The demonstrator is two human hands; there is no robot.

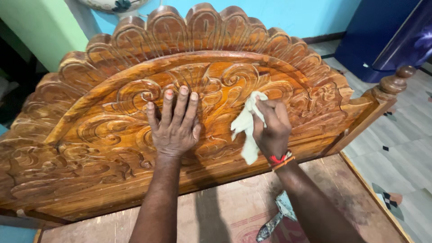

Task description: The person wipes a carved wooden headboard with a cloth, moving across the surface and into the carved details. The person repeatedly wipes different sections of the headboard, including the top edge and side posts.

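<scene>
1. Across the centre of the frame stands the carved wooden headboard (112, 135), a big arched panel of glossy brown scrollwork with a scalloped crest along the top edge and a turned post (396, 83) at right.
2. Our left hand (174, 126) lies flat on the carving, fingers spread and released, gripping nothing; it reads as a brace against the panel.
3. Our right hand (271, 128), just right of centre, is clenched around a pale cloth (246, 130), which is bunched at the fingers and hangs loose below them while its upper fold touches the relief.
4. We judge the cloth to be light, soft and limp: it takes any shape, so a pinch on a bunched wad is the sure hold, with the tail left free.
5. We judge the headboard heavy and stiff, its varnish probably slick under a palm; the deep grooves and raised scrolls offer purchase, and the thick lower rail or the post looks like the place to take hold.
6. Below the panel, in the lower part of the frame, runs a worn reddish board (234, 211), with a small scrap (276, 216) lying on it between our forearms.
</scene>
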